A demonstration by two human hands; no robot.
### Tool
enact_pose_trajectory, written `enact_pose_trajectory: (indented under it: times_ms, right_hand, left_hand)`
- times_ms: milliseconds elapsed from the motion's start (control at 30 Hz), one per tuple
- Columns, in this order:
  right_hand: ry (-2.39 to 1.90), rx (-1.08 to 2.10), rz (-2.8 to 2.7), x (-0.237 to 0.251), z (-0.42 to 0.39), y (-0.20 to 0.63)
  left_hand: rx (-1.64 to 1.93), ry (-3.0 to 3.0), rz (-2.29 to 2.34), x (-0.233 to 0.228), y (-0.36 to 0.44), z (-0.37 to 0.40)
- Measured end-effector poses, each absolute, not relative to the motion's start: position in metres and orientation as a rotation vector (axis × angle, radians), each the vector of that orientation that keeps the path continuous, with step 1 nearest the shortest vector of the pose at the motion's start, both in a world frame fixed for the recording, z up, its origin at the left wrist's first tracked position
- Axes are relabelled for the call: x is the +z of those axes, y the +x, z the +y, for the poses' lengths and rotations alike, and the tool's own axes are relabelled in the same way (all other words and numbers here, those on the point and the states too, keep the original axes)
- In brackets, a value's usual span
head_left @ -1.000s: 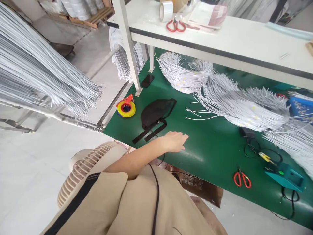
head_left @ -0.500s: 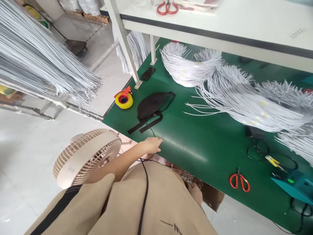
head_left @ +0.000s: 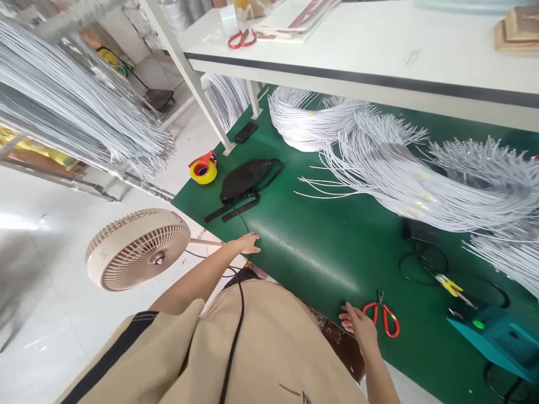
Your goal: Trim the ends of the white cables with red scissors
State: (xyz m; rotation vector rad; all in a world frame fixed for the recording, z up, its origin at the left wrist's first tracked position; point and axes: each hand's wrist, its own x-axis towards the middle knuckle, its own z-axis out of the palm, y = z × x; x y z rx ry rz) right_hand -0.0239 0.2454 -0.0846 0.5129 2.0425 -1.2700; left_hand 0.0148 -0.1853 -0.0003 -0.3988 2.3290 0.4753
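Observation:
My left hand (head_left: 249,243) rests at the near edge of the green tabletop (head_left: 290,235), fingers spread and nothing in them. A thin black cord runs beside it to a black waist bag (head_left: 246,178) with loose straps. Over the table's front edge is my right hand (head_left: 357,324), its fingers loosely bent and apart, holding nothing visible. Close to its right lie red-handled scissors (head_left: 385,322), tips pointing away from me.
Bundles of white wires (head_left: 404,179) lie along the back, under a white shelf (head_left: 337,50). A tape dispenser (head_left: 203,169) and phone (head_left: 246,132) are at left. Yellow-handled cutters (head_left: 450,285) lean by a teal device (head_left: 497,336). A fan (head_left: 138,249) stands left.
My right hand has come up from below the table edge to beside the red-handled scissors. My left hand stays at the edge, its fingers now more spread. The view has shifted.

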Motion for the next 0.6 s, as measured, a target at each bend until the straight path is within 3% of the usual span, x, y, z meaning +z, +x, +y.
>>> enact_pose_trajectory:
  times_ms: [167, 600]
  right_hand:
    - [0.643, -1.312, 1.668, -0.089, 0.260, -0.053]
    - [0.780, -1.235, 1.744, -0.099, 0.252, -0.030]
  left_hand:
    - [0.381, -0.498, 2.298, -0.009, 0.014, -0.179]
    - [0.153, -0.382, 2.243, -0.026, 0.028, -0.167]
